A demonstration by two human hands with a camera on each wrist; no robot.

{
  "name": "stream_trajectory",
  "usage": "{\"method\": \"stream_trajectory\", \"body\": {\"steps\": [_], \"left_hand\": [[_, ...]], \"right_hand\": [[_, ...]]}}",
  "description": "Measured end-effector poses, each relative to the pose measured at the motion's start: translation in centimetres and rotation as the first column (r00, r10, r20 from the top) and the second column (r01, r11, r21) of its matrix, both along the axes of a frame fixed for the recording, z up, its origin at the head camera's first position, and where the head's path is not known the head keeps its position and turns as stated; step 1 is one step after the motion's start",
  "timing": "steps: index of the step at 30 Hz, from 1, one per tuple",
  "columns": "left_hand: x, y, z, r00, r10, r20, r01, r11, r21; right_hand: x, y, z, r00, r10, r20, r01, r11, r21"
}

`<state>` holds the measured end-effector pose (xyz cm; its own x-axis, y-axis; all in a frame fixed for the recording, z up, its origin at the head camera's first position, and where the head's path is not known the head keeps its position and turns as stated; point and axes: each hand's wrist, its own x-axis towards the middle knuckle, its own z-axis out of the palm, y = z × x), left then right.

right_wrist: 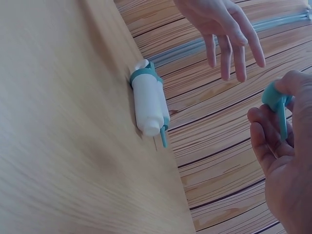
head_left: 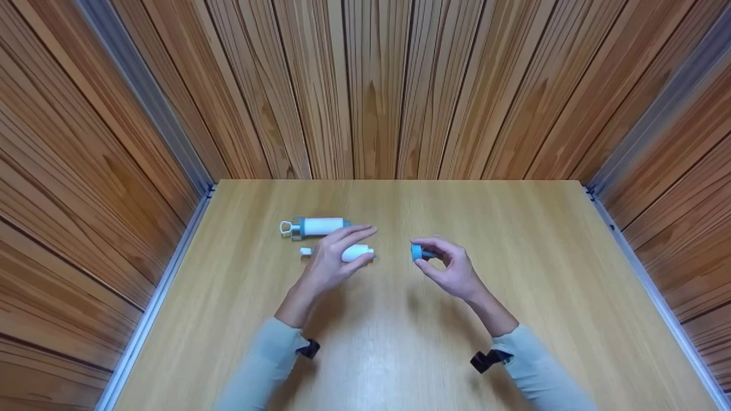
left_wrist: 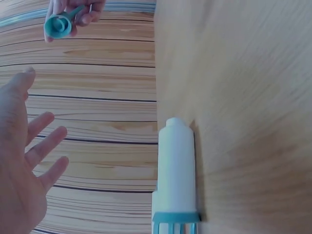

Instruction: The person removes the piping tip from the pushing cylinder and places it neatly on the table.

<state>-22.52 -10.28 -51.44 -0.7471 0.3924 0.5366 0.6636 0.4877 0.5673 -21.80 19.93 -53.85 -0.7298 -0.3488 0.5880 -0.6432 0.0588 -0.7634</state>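
Note:
My right hand (head_left: 454, 268) pinches a small teal cap-like piece (head_left: 416, 252) between thumb and fingers, raised over the table. A thin stem sticks out from the piece's side, and the left wrist view shows its hollow round face (left_wrist: 58, 25). Fingers spread, my left hand (head_left: 331, 254) hovers with nothing in it. Beneath it lies a white cylinder (head_left: 355, 253) with a teal collar (left_wrist: 176, 217), partly hidden by the hand in the head view. Just behind lies a syringe-shaped white and teal thing (head_left: 322, 226) with a loop handle at its left end.
The light wooden table (head_left: 542, 245) carries both cylinders left of its middle. Wood-plank walls (head_left: 377, 85) stand behind it and at both sides, with metal rails (head_left: 639, 245) along the table's side edges. Each sleeved wrist wears a small black camera (head_left: 490, 361).

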Motion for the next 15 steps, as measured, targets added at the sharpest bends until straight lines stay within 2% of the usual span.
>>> {"method": "stream_trajectory", "body": {"steps": [11, 15], "left_hand": [[-0.2, 1.2, 0.4, 0.997, -0.06, -0.053, 0.062, 0.998, 0.034], [-0.1, 1.5, 0.3, 0.996, -0.064, -0.065, 0.066, 0.997, 0.042]], "right_hand": [[0.1, -0.5, 0.3, 1.0, -0.008, 0.015, 0.008, 1.0, 0.004], [0.0, -0.7, 0.2, 1.0, -0.004, 0.029, 0.005, 1.0, -0.012]]}}
